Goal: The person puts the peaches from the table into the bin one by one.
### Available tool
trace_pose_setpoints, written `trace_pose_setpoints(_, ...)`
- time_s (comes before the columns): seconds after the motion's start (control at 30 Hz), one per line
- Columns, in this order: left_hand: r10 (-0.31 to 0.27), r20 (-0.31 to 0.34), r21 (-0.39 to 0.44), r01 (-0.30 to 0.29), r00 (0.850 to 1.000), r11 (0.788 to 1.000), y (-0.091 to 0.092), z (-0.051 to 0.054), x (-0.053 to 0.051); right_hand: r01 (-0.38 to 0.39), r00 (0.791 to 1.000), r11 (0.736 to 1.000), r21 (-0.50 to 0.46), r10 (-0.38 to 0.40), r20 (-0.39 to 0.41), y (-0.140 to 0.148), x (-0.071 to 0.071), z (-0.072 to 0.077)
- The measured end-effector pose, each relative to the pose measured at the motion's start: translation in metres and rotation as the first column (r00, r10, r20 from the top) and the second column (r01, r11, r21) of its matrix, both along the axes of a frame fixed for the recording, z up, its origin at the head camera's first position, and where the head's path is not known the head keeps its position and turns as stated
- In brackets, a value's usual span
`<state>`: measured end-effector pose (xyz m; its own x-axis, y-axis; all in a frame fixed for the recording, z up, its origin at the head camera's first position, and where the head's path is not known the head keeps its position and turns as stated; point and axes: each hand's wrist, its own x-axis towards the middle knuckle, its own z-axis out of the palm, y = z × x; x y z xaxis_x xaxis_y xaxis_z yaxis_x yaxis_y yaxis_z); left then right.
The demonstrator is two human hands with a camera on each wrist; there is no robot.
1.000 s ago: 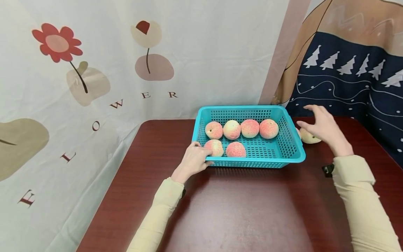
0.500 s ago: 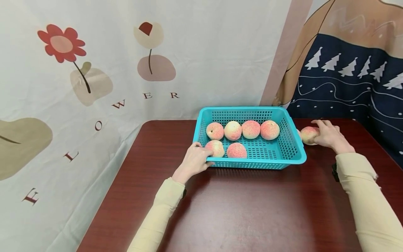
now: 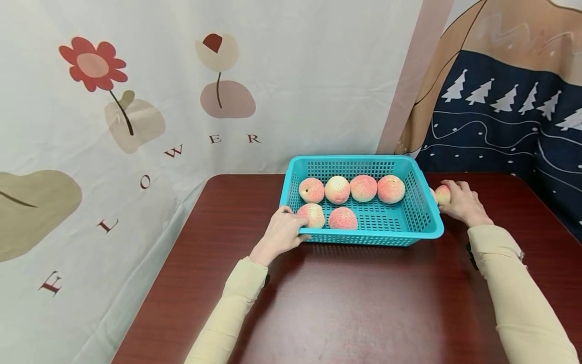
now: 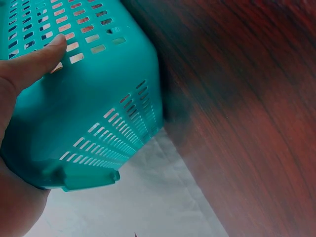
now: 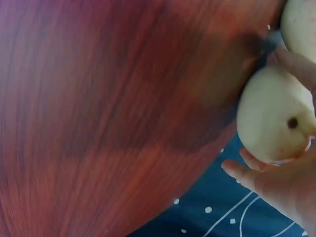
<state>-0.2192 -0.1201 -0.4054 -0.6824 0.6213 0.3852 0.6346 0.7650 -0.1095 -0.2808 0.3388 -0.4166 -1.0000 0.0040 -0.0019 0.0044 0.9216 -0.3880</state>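
A turquoise plastic basket (image 3: 377, 234) stands at the back of the table in the head view. Several peaches lie in it: a row along the back (image 3: 364, 188) and two at the front left, one of them (image 3: 343, 219) nearer the middle. My left hand (image 3: 282, 232) grips the basket's front left corner over the rim, its thumb (image 4: 39, 61) against the outer wall in the left wrist view. Right of the basket, my right hand (image 3: 464, 205) holds a pale pink peach (image 5: 266, 116) between thumb and fingers. Another peach (image 5: 300, 24) sits beside it, mostly hidden behind the basket's side.
The dark red-brown wooden table (image 3: 345, 298) runs toward me. Behind it hangs a pale cloth (image 3: 295, 76) with printed flowers and letters, and a navy section (image 3: 491, 131) with white trees at the right.
My right hand has come down from above onto the peach right of the basket, closed on it and shifted it left toward the basket. My left hand keeps its grip on the corner.
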Motion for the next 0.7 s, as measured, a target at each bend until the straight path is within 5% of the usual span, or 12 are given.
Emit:
trace_pose_setpoints(0.17,0.008,0.0,-0.005,-0.008,1.0,1.0,-0.0002,0.0001,0.0006,0.037,0.997,0.999,-0.021,-0.038,-0.065,-0.0045,-0.0003,-0.0055)
trace_pose_setpoints(0.7,0.01,0.014,-0.01,-0.009,1.0,1.0,0.0001,0.001,0.0017,0.093,0.993,0.993,-0.07,-0.098,-0.069,-0.0036,0.0009,-0.008)
